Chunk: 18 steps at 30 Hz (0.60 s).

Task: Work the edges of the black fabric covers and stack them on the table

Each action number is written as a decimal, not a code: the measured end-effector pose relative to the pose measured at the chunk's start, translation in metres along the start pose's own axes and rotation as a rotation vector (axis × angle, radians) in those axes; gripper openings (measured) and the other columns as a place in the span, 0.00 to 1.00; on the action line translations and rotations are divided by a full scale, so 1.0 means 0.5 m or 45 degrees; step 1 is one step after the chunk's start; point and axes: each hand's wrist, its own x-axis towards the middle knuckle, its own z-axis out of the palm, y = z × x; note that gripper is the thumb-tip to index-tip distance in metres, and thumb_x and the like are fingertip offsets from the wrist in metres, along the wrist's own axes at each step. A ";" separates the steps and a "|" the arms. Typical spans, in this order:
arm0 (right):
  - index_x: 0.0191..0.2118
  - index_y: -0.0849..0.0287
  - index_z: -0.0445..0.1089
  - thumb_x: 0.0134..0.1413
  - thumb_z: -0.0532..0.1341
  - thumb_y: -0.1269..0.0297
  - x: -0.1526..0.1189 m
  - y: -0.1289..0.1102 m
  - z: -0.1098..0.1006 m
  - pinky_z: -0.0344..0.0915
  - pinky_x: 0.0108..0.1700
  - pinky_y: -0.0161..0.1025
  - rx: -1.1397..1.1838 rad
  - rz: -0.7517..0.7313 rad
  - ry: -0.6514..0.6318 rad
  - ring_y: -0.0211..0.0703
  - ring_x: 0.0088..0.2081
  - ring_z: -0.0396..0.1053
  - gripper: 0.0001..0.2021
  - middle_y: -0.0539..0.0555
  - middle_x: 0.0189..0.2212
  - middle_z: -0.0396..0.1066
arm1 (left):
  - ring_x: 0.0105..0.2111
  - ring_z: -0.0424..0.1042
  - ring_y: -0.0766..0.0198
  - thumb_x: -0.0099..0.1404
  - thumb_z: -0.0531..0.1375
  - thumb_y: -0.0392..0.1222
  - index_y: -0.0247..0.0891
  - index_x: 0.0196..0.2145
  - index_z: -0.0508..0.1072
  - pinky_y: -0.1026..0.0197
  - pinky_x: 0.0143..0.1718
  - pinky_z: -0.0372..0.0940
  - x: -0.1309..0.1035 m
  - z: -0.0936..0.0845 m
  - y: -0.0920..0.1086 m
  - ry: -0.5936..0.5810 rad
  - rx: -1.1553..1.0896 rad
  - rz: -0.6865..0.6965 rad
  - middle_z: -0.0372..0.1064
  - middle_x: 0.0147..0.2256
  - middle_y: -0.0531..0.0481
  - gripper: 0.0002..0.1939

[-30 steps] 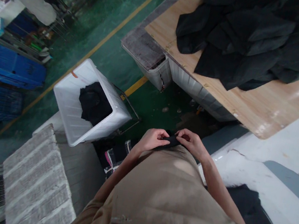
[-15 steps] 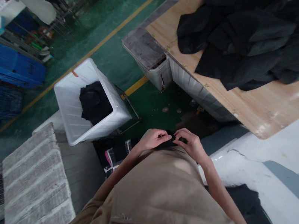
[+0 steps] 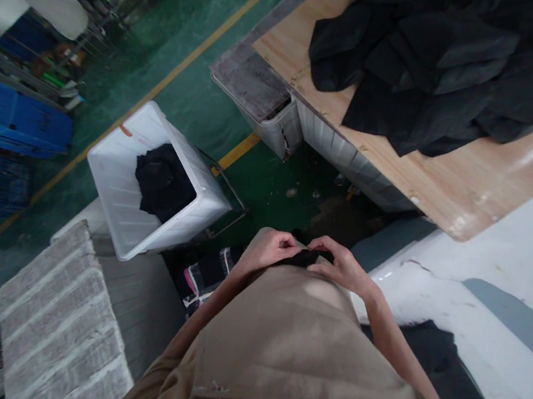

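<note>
Both hands meet in front of my waist, past the edge of the brown garment [image 3: 285, 337] I wear. My left hand [image 3: 271, 251] has its thumb and fingers pinched together; what they hold is too small to name. Close beside it, my right hand [image 3: 337, 263] pinches with the index finger and thumb near a small pale bit, which I cannot make out. Dark cloth [image 3: 302, 258] shows just under the fingers. The two hands almost touch at the fingertips.
A white bin [image 3: 112, 182] with black cloth [image 3: 165, 182] stands at left. Black fabric [image 3: 438, 72] is piled on the wooden table [image 3: 454, 195] at upper right. A white surface [image 3: 527, 281] lies at right, a worn board [image 3: 65, 323] at lower left. Blue crates [image 3: 12, 112] are far left.
The right hand's fingers have opened out a little and its index finger now reaches toward the left fingertips. The whole view has shifted slightly, with the surroundings moving left.
</note>
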 end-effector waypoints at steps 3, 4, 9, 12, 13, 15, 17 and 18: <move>0.50 0.54 0.67 0.48 0.69 0.61 -0.011 0.017 -0.002 0.67 0.50 0.44 -0.098 0.041 -0.011 0.50 0.48 0.71 0.22 0.54 0.46 0.73 | 0.25 0.67 0.68 0.59 0.62 0.52 0.34 0.28 0.76 0.67 0.26 0.58 -0.002 -0.007 0.011 0.019 -0.057 -0.006 0.72 0.26 0.51 0.16; 0.51 0.54 0.67 0.48 0.68 0.63 -0.010 0.020 0.001 0.67 0.50 0.44 -0.123 0.051 0.011 0.49 0.47 0.72 0.23 0.54 0.46 0.73 | 0.25 0.67 0.68 0.59 0.62 0.52 0.34 0.29 0.75 0.67 0.26 0.59 -0.003 -0.010 0.015 0.014 -0.094 -0.016 0.72 0.26 0.51 0.16; 0.47 0.55 0.67 0.51 0.64 0.66 0.007 0.007 0.021 0.67 0.43 0.40 -0.111 0.051 0.177 0.45 0.41 0.72 0.16 0.52 0.38 0.74 | 0.25 0.68 0.68 0.55 0.66 0.52 0.32 0.30 0.75 0.67 0.27 0.60 -0.006 -0.020 0.029 -0.108 -0.224 -0.025 0.73 0.27 0.49 0.17; 0.42 0.55 0.68 0.52 0.63 0.67 0.015 -0.009 0.023 0.66 0.42 0.39 -0.131 0.009 0.212 0.44 0.40 0.71 0.10 0.51 0.37 0.73 | 0.26 0.68 0.67 0.56 0.65 0.53 0.32 0.29 0.76 0.67 0.27 0.60 -0.006 -0.023 0.031 -0.115 -0.180 -0.013 0.72 0.26 0.49 0.18; 0.41 0.55 0.69 0.53 0.63 0.68 0.015 -0.013 0.021 0.66 0.42 0.39 -0.142 -0.016 0.206 0.44 0.40 0.71 0.08 0.51 0.37 0.72 | 0.26 0.69 0.66 0.57 0.64 0.53 0.33 0.29 0.77 0.67 0.27 0.61 -0.005 -0.023 0.031 -0.112 -0.156 0.005 0.72 0.26 0.50 0.18; 0.39 0.55 0.69 0.54 0.62 0.68 0.015 -0.016 0.017 0.65 0.42 0.39 -0.158 -0.071 0.182 0.44 0.40 0.70 0.06 0.52 0.37 0.72 | 0.27 0.69 0.66 0.60 0.61 0.53 0.33 0.30 0.78 0.67 0.28 0.61 -0.003 -0.022 0.027 -0.106 -0.093 0.057 0.72 0.26 0.50 0.18; 0.39 0.55 0.69 0.55 0.62 0.67 0.014 -0.016 0.014 0.65 0.42 0.39 -0.168 -0.110 0.169 0.45 0.39 0.70 0.05 0.52 0.37 0.71 | 0.28 0.70 0.66 0.62 0.59 0.51 0.34 0.30 0.78 0.68 0.27 0.60 -0.001 -0.021 0.022 -0.092 -0.006 0.108 0.72 0.26 0.50 0.17; 0.38 0.55 0.69 0.56 0.61 0.67 0.014 -0.014 0.013 0.65 0.42 0.39 -0.172 -0.119 0.163 0.45 0.39 0.70 0.04 0.53 0.37 0.70 | 0.28 0.70 0.66 0.63 0.59 0.51 0.34 0.30 0.78 0.68 0.27 0.60 0.000 -0.019 0.020 -0.082 0.038 0.127 0.73 0.26 0.50 0.16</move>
